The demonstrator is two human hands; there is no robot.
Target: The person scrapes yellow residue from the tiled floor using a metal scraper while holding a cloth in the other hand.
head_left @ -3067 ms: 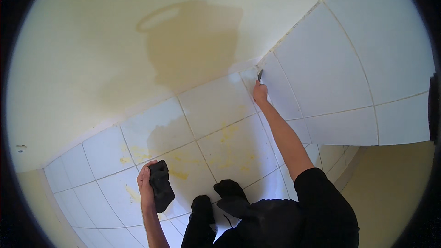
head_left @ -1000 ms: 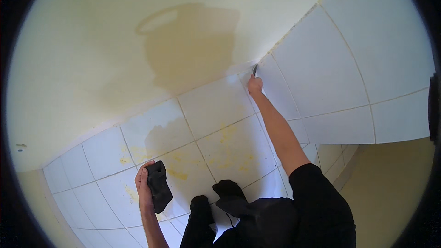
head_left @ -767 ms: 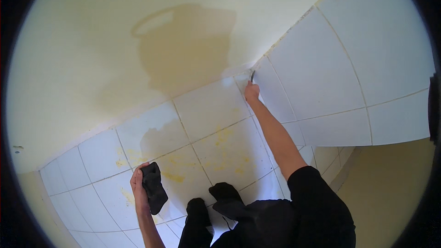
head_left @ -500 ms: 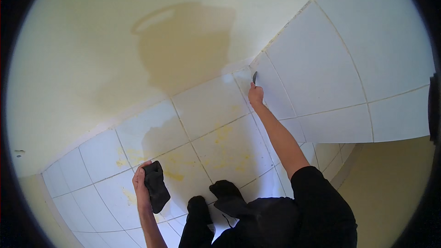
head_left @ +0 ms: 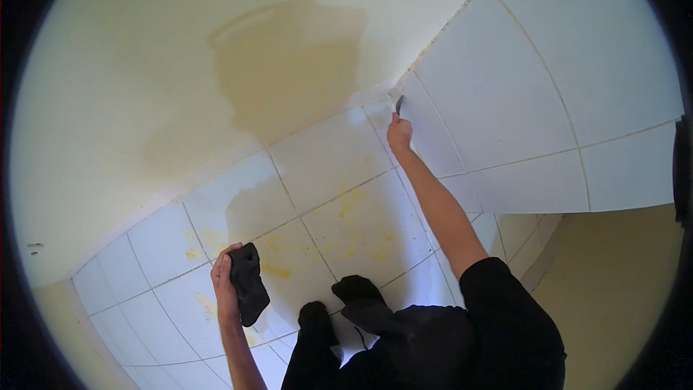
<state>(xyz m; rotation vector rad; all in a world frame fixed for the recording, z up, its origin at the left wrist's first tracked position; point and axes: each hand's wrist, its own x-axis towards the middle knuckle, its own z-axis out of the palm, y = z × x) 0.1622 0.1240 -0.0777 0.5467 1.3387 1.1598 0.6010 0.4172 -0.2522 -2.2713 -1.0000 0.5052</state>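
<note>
At the far corner, where the pale wall, tiled floor and tiled slab meet, my right hand [head_left: 399, 133] is closed around a small tool with a dark, slightly curved blade [head_left: 399, 105]; it may be a knife or a scraper. The blade points up toward the corner; whether it touches the joint is too small to tell. Over the floor at lower left, my left hand [head_left: 224, 285] grips a dark grey folded cloth [head_left: 249, 287] between thumb and fingers. The cloth hangs limp, clear of the floor.
White floor tiles [head_left: 253, 206] carry yellowish smears [head_left: 278, 272]. A white tiled slab [head_left: 498, 94] rises on the right. Behind stands a cream wall [head_left: 130, 79] bearing a large shadow. My feet in black socks [head_left: 357, 290] are on the tiles below.
The view has shifted slightly. My right hand with the tool sits a little higher in the picture, near the same corner. The cloth in my left hand has risen a little.
</note>
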